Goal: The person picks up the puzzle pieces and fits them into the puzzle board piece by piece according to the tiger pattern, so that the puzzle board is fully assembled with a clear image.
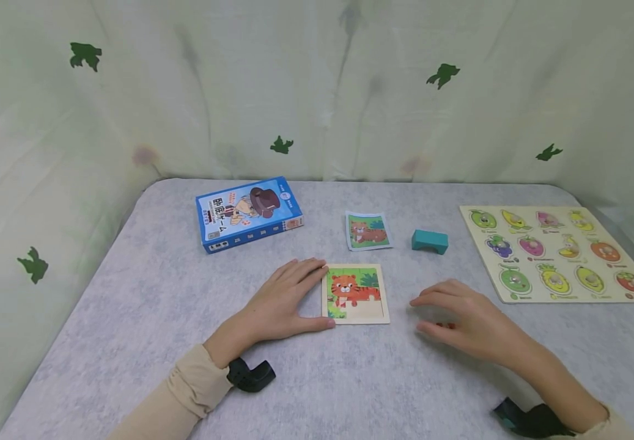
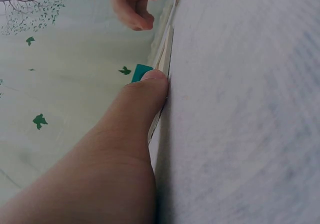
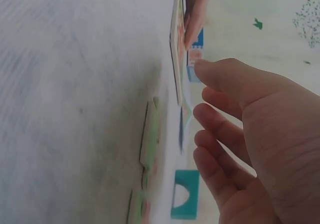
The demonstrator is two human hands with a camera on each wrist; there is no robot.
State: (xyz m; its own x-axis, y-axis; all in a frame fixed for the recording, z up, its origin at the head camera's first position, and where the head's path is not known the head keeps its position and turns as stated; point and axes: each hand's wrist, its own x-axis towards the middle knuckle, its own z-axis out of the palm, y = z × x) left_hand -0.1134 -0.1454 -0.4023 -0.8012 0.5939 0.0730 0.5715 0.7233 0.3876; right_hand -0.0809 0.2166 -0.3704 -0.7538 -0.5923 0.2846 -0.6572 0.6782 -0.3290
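A square tiger jigsaw puzzle lies in a pale wooden frame, its lower right part bare. My left hand rests at the frame's left side, fingers straight to the upper left corner and thumb on the lower left. In the left wrist view the thumb presses the edge. To the right, my right hand hovers with fingers loosely bent and apart, holding nothing. Beneath it are loose puzzle pieces on the table, mostly hidden by the hand in the head view.
Behind the puzzle lies a tiger picture card, with a teal arch block to its right. A blue box sits at the back left. A fruit peg board lies at the right on the grey table.
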